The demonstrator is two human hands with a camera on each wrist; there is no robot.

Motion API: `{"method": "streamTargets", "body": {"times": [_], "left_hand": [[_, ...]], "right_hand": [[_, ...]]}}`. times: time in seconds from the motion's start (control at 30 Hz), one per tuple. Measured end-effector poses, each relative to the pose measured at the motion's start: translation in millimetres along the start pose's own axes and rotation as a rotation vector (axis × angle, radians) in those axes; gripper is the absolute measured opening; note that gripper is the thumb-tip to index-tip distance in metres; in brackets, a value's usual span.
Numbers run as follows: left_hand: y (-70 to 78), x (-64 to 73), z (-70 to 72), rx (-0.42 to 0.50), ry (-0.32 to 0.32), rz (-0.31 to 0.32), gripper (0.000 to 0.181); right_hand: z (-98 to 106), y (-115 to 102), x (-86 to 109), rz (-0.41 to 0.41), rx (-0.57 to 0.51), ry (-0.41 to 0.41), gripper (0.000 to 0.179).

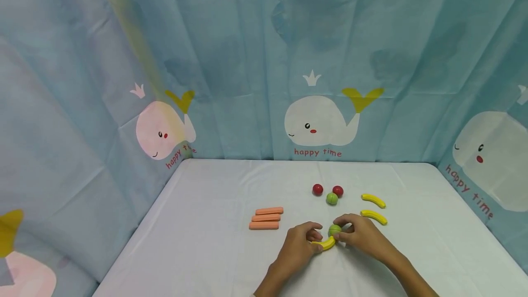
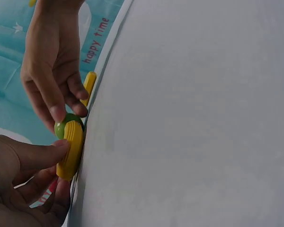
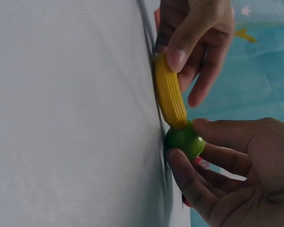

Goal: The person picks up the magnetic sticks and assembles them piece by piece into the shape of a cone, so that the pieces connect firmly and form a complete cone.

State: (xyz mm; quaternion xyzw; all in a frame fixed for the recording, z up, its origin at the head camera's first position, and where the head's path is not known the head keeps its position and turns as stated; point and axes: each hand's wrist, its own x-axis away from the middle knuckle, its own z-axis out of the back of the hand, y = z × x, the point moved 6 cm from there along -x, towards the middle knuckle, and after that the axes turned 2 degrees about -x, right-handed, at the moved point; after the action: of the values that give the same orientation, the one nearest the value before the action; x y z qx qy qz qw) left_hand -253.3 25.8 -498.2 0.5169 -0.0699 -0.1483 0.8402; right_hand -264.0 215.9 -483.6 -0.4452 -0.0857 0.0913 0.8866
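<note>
Banana [image 1: 327, 243] — fingers [image 1: 314, 233] seemingly curled.

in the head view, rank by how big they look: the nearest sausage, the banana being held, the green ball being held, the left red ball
1. Nearest sausage, longest.
2. Held banana, partly hidden by the left hand, so its full length is unsure.
3. Held green ball and left red ball look about alike; the right hand covers part of the green one.
</note>
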Motion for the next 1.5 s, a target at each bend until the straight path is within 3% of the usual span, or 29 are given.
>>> {"method": "streamTargets", "body": {"times": [0.27,0.6,0.9,1.27,1.5], "left_hand": [[-6.3,-3.9,8.3,0.028,0.062,-0.025,0.045],[-10.4,-9.4,16.3,0.041,0.131,0.016,0.043],[-17.2,-13.5,17.7,0.078,0.127,0.004,0.037],[-8.6,-11.9,15.6,0.044,0.087,-0.031,0.029],[2.2,-12.1,5.2,0.055,0.059,-0.115,0.026]], "right_hand": [[0.7,3.6,8.8,-0.018,-0.019,0.013,0.033],[-0.9,5.0,16.3,-0.030,-0.042,0.003,0.033],[-2.8,4.5,18.0,-0.015,-0.048,-0.003,0.034],[0.8,6.1,18.1,-0.046,-0.054,-0.009,0.039],[23.8,-0.7,16.6,0.020,0.055,0.094,0.037]]}}
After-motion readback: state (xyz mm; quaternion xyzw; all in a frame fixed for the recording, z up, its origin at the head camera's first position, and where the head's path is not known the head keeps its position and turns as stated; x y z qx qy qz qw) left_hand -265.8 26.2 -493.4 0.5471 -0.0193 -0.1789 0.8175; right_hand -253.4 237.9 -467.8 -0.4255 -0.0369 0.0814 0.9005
